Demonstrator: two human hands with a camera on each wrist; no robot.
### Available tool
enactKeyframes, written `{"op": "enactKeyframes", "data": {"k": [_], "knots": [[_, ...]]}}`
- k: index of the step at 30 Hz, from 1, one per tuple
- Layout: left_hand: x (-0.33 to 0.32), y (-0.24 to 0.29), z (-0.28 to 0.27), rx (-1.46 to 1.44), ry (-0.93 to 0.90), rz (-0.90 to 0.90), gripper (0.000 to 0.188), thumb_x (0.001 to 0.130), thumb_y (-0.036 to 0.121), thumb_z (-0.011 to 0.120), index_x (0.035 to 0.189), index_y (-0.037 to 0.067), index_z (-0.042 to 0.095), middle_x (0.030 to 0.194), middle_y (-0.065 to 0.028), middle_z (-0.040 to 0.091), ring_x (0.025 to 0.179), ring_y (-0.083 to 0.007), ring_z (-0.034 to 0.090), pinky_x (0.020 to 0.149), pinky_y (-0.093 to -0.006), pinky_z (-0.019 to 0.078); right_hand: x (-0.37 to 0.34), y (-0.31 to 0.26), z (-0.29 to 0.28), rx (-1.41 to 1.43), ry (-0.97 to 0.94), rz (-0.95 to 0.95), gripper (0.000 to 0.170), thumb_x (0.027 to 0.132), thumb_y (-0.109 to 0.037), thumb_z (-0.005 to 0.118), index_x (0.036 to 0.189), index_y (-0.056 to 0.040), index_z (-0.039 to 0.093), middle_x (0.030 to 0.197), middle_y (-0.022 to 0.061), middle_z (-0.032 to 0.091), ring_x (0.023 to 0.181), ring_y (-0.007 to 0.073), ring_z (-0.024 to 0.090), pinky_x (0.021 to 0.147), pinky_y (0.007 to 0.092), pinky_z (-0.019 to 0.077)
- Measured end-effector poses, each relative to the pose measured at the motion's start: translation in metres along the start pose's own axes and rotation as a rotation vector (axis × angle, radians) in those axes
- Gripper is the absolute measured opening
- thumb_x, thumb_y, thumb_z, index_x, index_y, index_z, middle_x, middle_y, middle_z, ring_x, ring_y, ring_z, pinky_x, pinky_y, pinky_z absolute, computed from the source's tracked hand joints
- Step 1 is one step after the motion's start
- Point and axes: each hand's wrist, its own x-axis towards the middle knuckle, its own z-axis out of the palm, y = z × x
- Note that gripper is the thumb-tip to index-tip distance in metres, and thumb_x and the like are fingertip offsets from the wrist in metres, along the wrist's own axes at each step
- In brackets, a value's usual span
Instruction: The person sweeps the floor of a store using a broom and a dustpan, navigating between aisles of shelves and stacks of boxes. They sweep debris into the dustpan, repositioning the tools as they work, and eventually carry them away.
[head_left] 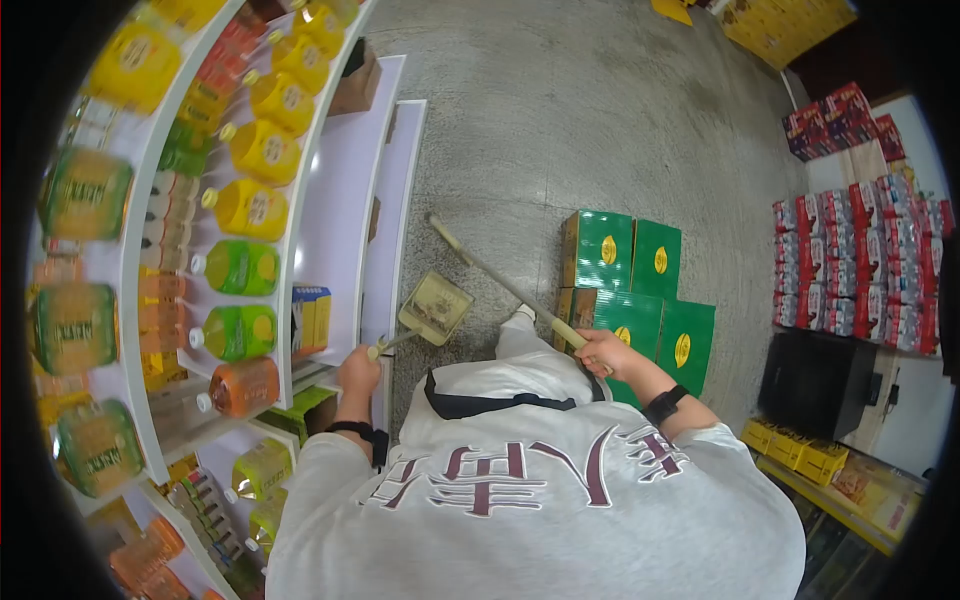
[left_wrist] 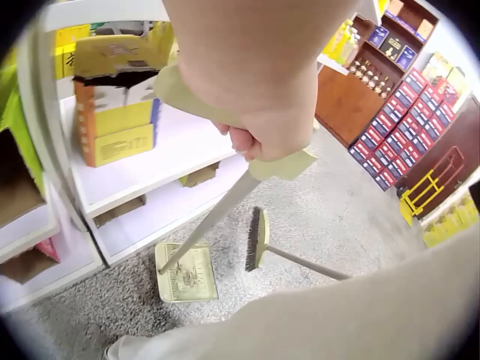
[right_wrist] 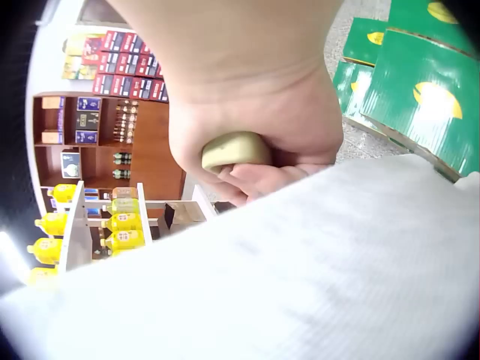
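Forearm forward, the left hand (head_left: 359,372) grips a square, pale-green plastic dustpan (head_left: 426,326) we see at the grey floor (head_left: 500,150), handle slanting down rightward; a grey-shafted, pale-green broom (head_left: 500,283) points forward-left, fingers of the right hand (head_left: 606,355) curled round it.

Your gray floor (head_left: 560,130) carries the dustpan (head_left: 437,305) ahead of you and green cartons (head_left: 655,255) to your right; whether the broom head (left_wrist: 259,238) touches it is unclear. On your left, white shelving (head_left: 335,190) bears yellow bottles (head_left: 252,208), 2 green bottles (head_left: 240,268) and 1 orange bottle (head_left: 245,388) in a row, with a yellow-and-blue carton (head_left: 312,318) lower down.
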Motion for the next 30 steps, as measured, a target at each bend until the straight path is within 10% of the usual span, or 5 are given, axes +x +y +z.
{"op": "enactKeyframes", "data": {"k": [14, 30], "knots": [[0.181, 0.225, -0.058, 0.253, -0.053, 0.546, 0.015, 0.075, 0.011, 0.050, 0.089, 0.011, 0.058, 0.084, -0.0149, 0.063, 0.081, -0.0347, 0.060, 0.068, -0.0448, 0.0486, 0.062, -0.061, -0.074, 0.108, 0.352, -0.174, 0.009, 0.079, -0.004, 0.051, 0.086, -0.0011, 0.048, 0.059, 0.0042, 0.043, 0.039, 0.0129, 0.039, 0.034, 0.0290, 0.0290], [0.313, 0.309, -0.086, 0.326, -0.148, 0.704, 0.021, 0.076, 0.011, 0.052, 0.094, 0.014, 0.061, 0.089, -0.0116, 0.065, 0.086, -0.0308, 0.062, 0.073, -0.0417, 0.0488, 0.150, -0.114, -0.041, 0.243, 0.576, -0.108, 0.005, 0.072, -0.001, 0.053, 0.076, -0.0002, 0.050, 0.062, 0.0086, 0.049, 0.047, 0.0182, 0.046, 0.037, 0.0326, 0.0342]]}}
